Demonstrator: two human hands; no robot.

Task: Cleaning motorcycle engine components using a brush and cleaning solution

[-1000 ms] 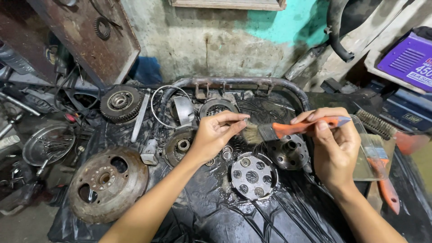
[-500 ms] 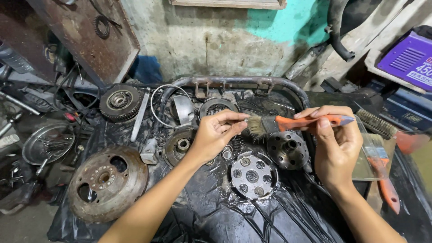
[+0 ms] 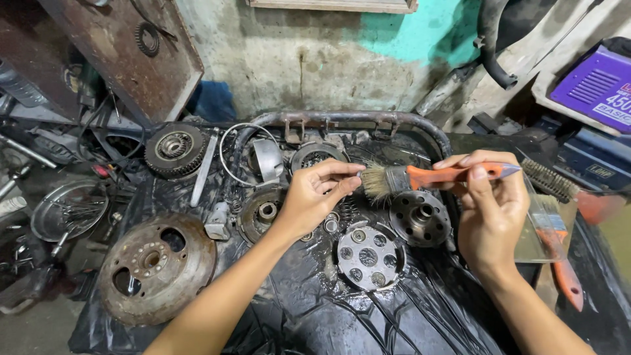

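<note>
The right hand [image 3: 491, 217] is gripping an orange-handled paintbrush [image 3: 420, 178], its bristles touching the fingertips [image 3: 348, 181] of the left hand [image 3: 314, 197]. Below them, a round perforated clutch plate [image 3: 368, 256] and a dark hub [image 3: 419, 217] are lying on wet black plastic sheeting [image 3: 407, 315], with a rusty drum [image 3: 156, 268] sitting well apart to the left.

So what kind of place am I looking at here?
Most likely a small motorcycle or engine repair workshop. Greasy metal parts lie spread on black plastic sheeting, among them a rusty drum-shaped wheel and a toothed gear, and the right hand holds an orange-handled brush.
</note>
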